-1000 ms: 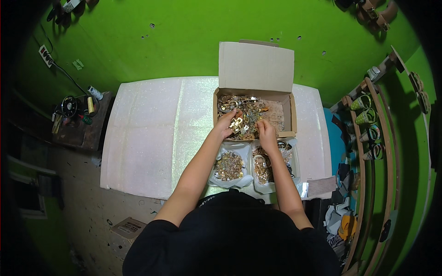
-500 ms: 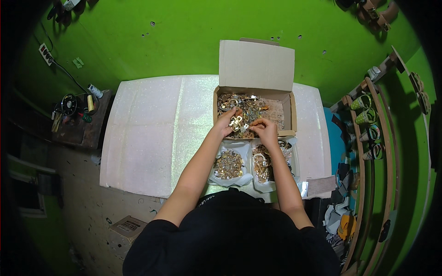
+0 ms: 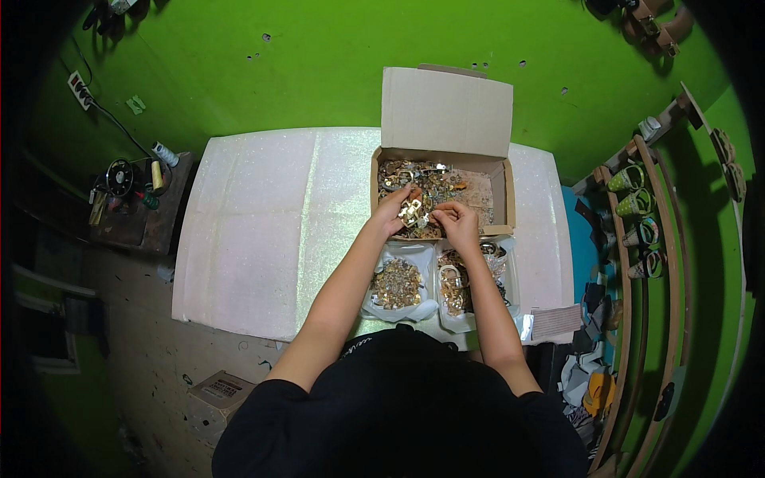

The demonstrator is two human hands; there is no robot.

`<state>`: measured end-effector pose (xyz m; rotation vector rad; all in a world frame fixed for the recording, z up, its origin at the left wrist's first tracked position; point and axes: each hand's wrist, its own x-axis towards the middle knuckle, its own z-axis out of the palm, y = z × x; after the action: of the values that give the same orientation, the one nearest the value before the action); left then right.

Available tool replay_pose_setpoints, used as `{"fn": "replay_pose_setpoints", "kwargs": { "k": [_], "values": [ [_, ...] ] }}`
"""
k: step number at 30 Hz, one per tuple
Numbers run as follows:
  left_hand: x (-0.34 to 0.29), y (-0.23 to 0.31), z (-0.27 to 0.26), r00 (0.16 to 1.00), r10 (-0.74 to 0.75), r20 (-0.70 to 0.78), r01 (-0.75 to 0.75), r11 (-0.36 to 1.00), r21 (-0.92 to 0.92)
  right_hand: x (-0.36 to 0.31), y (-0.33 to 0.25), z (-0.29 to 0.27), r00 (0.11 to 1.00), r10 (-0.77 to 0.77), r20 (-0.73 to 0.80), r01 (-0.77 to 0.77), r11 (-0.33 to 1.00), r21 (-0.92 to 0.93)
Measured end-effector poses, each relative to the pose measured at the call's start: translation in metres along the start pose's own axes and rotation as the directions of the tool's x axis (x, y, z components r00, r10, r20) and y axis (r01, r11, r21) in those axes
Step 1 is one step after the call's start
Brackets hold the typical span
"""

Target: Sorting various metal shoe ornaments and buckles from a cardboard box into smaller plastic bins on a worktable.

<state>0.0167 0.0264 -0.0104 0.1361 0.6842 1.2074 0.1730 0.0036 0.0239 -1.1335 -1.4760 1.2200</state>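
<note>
My left hand [image 3: 390, 213] is closed round several shiny gold-coloured metal buckles [image 3: 411, 212] above the near left part of an open cardboard box [image 3: 511, 199]. Close by on the right, my right hand [image 3: 460, 226] has thumb and forefinger pinched together beside the buckles; whatever lies between those fingertips is too small to make out. Loose metal fittings [image 3: 434, 179] in gold and silver tones fill the box's left and middle. Nearer to me stand two plastic-lined trays: the left tray [image 3: 431, 307] bears small gold pieces, the right tray [image 3: 458, 325] larger fittings, partly hidden by my right forearm.
The box's raised lid [image 3: 446, 110] leans back near a green wall. A pale glittery sheet covers the table [image 3: 247, 223]. Grey cardboard [image 3: 556, 320] lies at the near right edge. Rightward stands a wooden rack with green sandals [image 3: 629, 190]; leftward, a small dark table [image 3: 135, 227] with thread spools.
Both hands stay over the box. The buckles in my left hand have turned slightly, and the small silvery piece by my right fingertips shows less. The whole view has shifted a little.
</note>
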Motion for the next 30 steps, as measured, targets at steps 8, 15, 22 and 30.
{"fn": "replay_pose_setpoints", "kwargs": {
  "k": [8,15,22,30],
  "values": [
    [0.000,0.001,0.000,1.000,-0.018,0.009,0.018,1.000,-0.003,0.001,0.008,-0.004,0.994,-0.092,-0.055,0.071,0.949,-0.307],
    [0.002,0.001,-0.004,0.999,-0.012,0.052,0.012,1.000,0.002,-0.002,-0.014,0.001,0.995,-0.071,-0.071,0.036,0.913,-0.407],
    [0.000,0.000,0.002,0.998,-0.013,0.053,0.013,1.000,0.013,0.005,0.008,-0.004,0.992,-0.097,-0.081,0.058,0.922,-0.383],
    [-0.003,0.001,0.003,0.999,-0.017,0.044,0.017,1.000,0.003,0.002,0.000,0.000,0.995,0.047,-0.089,-0.071,0.955,-0.289]
  ]
}}
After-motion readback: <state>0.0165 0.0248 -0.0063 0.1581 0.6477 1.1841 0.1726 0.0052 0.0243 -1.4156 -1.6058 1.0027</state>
